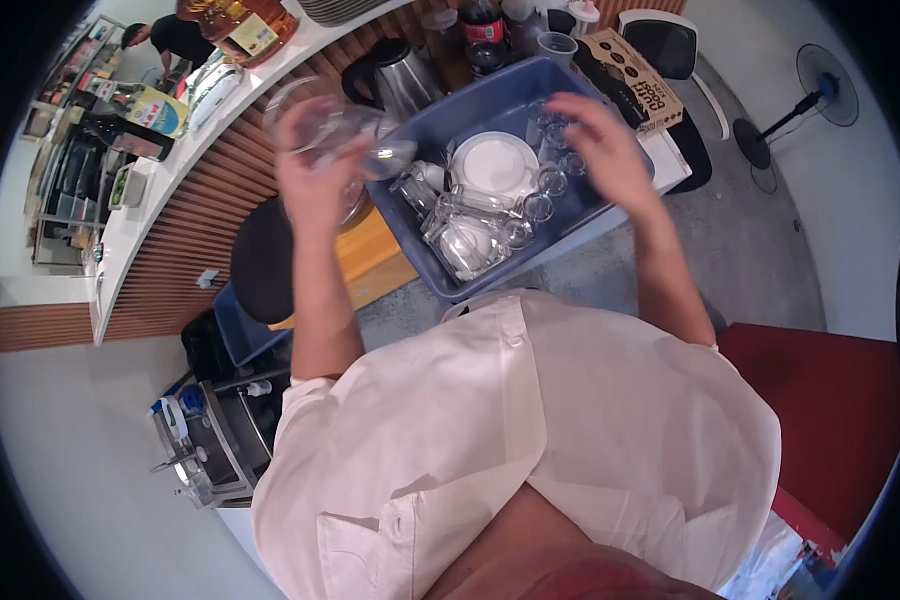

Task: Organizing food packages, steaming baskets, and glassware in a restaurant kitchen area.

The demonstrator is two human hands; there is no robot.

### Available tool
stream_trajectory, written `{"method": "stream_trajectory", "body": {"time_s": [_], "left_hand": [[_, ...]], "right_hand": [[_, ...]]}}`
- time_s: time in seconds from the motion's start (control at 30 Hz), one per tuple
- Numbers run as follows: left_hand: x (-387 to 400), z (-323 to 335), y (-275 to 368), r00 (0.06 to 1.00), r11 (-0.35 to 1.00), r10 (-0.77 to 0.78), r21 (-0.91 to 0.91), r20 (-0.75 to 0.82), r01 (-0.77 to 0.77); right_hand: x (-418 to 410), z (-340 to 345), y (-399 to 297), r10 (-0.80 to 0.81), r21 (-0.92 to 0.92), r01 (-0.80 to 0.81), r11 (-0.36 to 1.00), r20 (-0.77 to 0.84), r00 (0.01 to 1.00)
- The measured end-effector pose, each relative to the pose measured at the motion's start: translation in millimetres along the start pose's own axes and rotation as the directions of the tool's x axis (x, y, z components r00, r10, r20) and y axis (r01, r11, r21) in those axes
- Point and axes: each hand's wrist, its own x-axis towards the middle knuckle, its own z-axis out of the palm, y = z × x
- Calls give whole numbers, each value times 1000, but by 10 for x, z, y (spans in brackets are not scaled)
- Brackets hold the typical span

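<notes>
My left hand (316, 169) is raised beside the left wall of a blue plastic tub (450, 289), gripping clear drinkware (390, 154) that is blurred; I cannot tell how many pieces there are. Over the tub's right side hovers my right hand (604, 146), its fingers apart and apparently holding nothing. Below those fingers stand clear glasses (551, 180) along the right wall. A stack of white plates (495, 165) occupies the tub's middle. Nearer to me lie clear glass mugs (465, 202) and white dishware (469, 244), partly covered by glass.
Behind the tub stand a steel electric kettle (405, 79), a cola bottle (481, 34) and a plastic cup (557, 46). A cardboard box (634, 75) lies at right. A round black stool seat (262, 262) is at left. Beyond the curved white counter (176, 150), a person (172, 45) bends over.
</notes>
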Motion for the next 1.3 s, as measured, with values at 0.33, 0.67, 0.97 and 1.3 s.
{"method": "stream_trajectory", "body": {"time_s": [0.33, 0.67, 0.97, 1.3], "left_hand": [[-489, -1032, -195, 860, 976, 56, 208, -507, 59], [-863, -627, -700, 954, 987, -127, 58, -273, 148], [-811, -723, -695, 973, 969, -175, 150, -147, 197], [-870, -803, -670, 956, 968, -201, 106, -214, 228]], "right_hand": [[-581, -916, 720, 375, -91, -459, 884, -449, 811], [-106, 63, 567, 254, -502, -216, 837, 8, 967], [451, 1371, 1419, 700, -939, 118, 322, 321, 639], [409, 1704, 1901, 603, -850, 495, 180, 492, 627]]}}
